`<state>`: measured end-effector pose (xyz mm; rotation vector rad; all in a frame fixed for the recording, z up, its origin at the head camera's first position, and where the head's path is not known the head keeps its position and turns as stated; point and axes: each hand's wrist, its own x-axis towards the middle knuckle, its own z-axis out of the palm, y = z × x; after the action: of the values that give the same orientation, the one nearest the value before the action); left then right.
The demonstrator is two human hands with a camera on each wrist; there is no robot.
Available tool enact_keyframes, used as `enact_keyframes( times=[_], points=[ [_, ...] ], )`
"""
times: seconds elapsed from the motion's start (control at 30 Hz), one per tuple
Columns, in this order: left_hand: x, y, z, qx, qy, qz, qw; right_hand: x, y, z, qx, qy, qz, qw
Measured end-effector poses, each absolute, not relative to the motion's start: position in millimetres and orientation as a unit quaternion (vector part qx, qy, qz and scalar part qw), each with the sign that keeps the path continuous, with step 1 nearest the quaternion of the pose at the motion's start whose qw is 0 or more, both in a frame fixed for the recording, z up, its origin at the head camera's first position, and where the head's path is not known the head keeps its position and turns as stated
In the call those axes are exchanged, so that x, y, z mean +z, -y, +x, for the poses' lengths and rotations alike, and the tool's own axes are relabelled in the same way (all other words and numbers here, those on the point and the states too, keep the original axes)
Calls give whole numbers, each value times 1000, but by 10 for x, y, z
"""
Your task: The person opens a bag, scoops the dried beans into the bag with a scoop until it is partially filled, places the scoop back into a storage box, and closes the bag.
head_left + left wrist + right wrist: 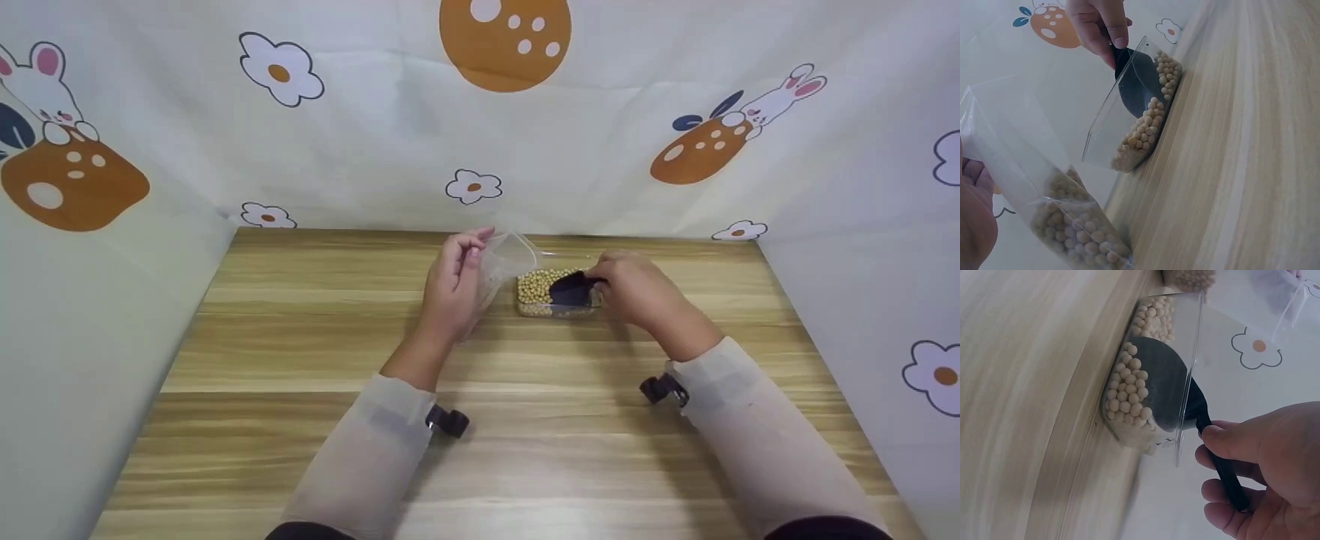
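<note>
My right hand (637, 289) grips the handle of a small black scoop (1165, 377). The scoop's blade is dipped among round, pale yellow beans (1129, 391) inside a clear rectangular container (559, 310). To the left, my left hand (454, 285) holds a clear plastic bag (510, 255) near its mouth, which gapes toward the container. More beans (1081, 230) fill the lower part of this bag, as the left wrist view shows. The bag stands upright beside the container. In the left wrist view, only part of the left hand (977, 214) shows at the edge.
Container and bag are on a wood-grain table (330, 300), close to its back edge. A pale cloth (360, 150) printed with flowers and rabbits rises behind and on both sides. Each sleeve carries a small black camera (448, 421) at the wrist.
</note>
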<state>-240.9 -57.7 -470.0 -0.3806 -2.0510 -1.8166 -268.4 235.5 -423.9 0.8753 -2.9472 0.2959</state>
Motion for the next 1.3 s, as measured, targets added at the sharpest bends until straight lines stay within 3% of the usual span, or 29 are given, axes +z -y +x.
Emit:
enact_keyframes(
  times=[0.53, 1.3],
  points=[
    [-4710, 582, -2423, -641, 729, -144, 195, -4518, -2344, -2762, 203, 949, 239, -40],
    [-4704, 585, -2414, -645, 732, -129, 177, -4738, -2341, -2789, 319, 929, 179, -58]
  ],
)
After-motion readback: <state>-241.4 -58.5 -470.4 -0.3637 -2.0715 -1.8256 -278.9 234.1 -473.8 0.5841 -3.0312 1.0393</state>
